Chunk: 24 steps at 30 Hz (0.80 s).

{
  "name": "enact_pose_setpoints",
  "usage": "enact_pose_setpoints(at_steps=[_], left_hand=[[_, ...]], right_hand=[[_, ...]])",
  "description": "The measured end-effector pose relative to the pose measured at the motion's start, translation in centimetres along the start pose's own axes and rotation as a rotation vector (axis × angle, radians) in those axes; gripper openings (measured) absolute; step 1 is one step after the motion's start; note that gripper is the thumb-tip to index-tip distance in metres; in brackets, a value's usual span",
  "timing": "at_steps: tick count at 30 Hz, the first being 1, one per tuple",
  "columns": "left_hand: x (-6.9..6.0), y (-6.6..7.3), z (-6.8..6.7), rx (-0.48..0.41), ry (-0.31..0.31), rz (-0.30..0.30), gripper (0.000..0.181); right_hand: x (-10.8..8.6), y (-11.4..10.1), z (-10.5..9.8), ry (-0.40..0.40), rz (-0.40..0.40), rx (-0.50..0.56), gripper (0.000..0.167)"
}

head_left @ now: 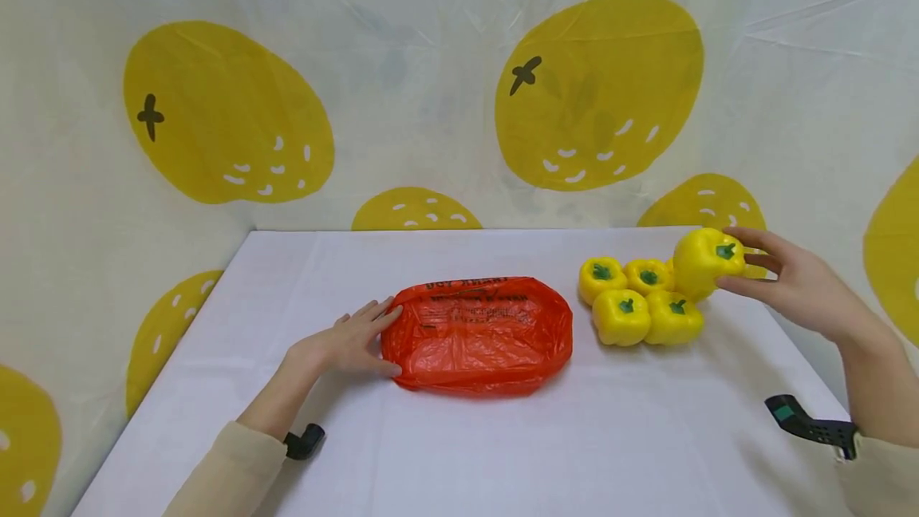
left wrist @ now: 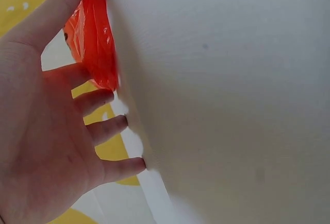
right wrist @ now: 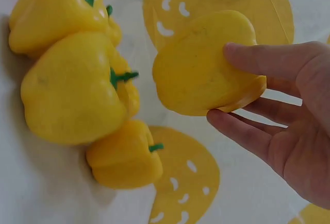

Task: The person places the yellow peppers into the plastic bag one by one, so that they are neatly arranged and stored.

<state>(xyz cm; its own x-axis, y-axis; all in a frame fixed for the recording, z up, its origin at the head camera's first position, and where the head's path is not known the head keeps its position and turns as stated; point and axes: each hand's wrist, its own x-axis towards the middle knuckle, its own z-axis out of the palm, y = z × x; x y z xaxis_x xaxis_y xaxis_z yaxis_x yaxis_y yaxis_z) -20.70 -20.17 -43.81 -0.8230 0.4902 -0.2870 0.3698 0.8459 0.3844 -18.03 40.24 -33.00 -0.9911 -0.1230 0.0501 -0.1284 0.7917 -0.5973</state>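
A red plastic bag (head_left: 474,333) with dark printing lies on the white table, its mouth spread wide and its crumpled inside showing. My left hand (head_left: 349,341) rests against the bag's left edge with fingers spread and fairly straight; the left wrist view shows the thumb and index finger touching the red plastic (left wrist: 98,38). My right hand (head_left: 807,282) holds a yellow bell pepper (head_left: 700,262) with a green stem, raised beside the others. In the right wrist view, thumb and fingers grip this pepper (right wrist: 201,64) from its side, clear of the pepper group.
Several yellow bell peppers (head_left: 621,317) stand close together on the table, right of the bag. Behind the table (head_left: 459,453) hangs a pale cloth (head_left: 416,86) printed with large yellow fruit. Black wrist mounts (head_left: 305,442) sit at both sleeves.
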Motion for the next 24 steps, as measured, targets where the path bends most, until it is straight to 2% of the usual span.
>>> enact_pose_setpoints(at_steps=[5,12,19,24], left_hand=[[0.0,0.0,0.0,-0.002,-0.004,-0.005,0.103],[-0.1,0.2,-0.1,0.013,-0.002,0.008,0.103],[-0.1,0.4,-0.1,0.026,0.021,0.045,0.103],[0.0,0.2,0.0,0.048,0.031,0.051,0.103]], right_hand=[[0.8,-2.4,1.0,0.012,-0.058,0.032,0.079],[2.2,-5.2,3.4,0.004,-0.139,0.083,0.074],[3.3,-7.7,5.5,-0.066,-0.166,0.053,0.076],[4.0,-9.1,7.6,-0.104,-0.232,0.09,0.073]])
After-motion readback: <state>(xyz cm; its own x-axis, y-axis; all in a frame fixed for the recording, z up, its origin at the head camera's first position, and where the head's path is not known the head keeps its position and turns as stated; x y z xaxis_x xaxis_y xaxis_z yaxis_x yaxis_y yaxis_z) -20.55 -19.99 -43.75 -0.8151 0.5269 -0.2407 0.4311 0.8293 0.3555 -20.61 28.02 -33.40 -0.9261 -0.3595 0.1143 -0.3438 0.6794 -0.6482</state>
